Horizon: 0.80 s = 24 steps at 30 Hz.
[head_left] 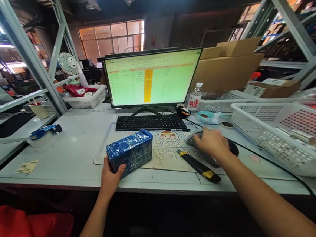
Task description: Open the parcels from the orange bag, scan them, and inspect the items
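Note:
A blue plastic-wrapped package [130, 150] lies on the white desk [74, 149] in front of the keyboard [150, 122]. My left hand [110, 177] grips its near left end, thumb on the front face. My right hand [213, 143] rests on top of a grey handheld device [193, 139] right of the printed desk mat [168, 147]; its fingers are blurred. A black and yellow utility knife [198, 166] lies between my hands. The monitor [154, 79] shows a green spreadsheet with an orange column.
A white mesh basket [279, 136] holds small parts at right. Behind it are cardboard boxes [225, 67], a water bottle [195, 98] and a tape roll [207, 116]. At left are a tape dispenser [43, 134], a cup [38, 109], a basket [85, 99] and a fan [68, 63].

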Available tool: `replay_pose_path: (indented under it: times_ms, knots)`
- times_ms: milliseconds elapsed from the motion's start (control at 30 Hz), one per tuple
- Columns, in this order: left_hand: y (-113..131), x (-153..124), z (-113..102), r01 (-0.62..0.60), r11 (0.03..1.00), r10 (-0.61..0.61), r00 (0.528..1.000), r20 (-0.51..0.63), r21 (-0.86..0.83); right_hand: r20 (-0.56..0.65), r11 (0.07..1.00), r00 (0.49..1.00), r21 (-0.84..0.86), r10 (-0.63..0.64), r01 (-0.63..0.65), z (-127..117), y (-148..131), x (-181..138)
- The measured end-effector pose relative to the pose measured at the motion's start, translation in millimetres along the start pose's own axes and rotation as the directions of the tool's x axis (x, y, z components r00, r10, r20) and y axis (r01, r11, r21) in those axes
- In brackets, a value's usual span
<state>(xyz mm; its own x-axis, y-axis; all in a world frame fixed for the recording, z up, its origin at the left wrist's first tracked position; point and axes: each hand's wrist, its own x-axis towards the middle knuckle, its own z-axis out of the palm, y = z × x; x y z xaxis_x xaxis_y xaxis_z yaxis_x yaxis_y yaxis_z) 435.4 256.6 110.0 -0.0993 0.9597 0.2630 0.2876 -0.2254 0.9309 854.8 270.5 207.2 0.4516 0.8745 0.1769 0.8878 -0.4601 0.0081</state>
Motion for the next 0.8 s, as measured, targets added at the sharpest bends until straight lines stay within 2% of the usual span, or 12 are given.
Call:
replay_pose_path:
  times_ms: [67,100,233,367,467,600,800]
  knots:
    - [-2,0,-1,0.001,1.0,-0.001,1.0,-0.008,0.014,-0.082,0.991,0.991,0.073,-0.103,0.109,-9,-18,23]
    - [-2,0,-2,0.001,1.0,0.0,1.0,-0.011,0.016,-0.076,0.98,0.984,0.106,-0.161,0.169,-10,-28,35]
    - [0,1,-4,0.013,1.0,-0.013,1.0,-0.015,0.02,0.059,0.95,0.956,0.147,-0.287,0.276,11,-63,74]
    - [0,0,-5,0.008,1.0,-0.008,1.0,-0.015,0.012,0.095,0.943,0.945,0.149,-0.314,0.298,37,-79,93]
    - [-2,1,-5,0.011,1.0,-0.011,1.0,-0.009,0.003,0.112,0.942,0.941,0.145,-0.321,0.304,48,-83,103]
    - [1,0,-2,0.017,1.0,-0.017,1.0,-0.019,-0.004,0.129,0.944,0.94,0.147,-0.315,0.296,50,-97,121]
    - [9,-3,0,0.005,1.0,-0.005,0.999,-0.051,0.004,0.142,0.941,0.939,0.183,-0.313,0.286,50,-139,144]
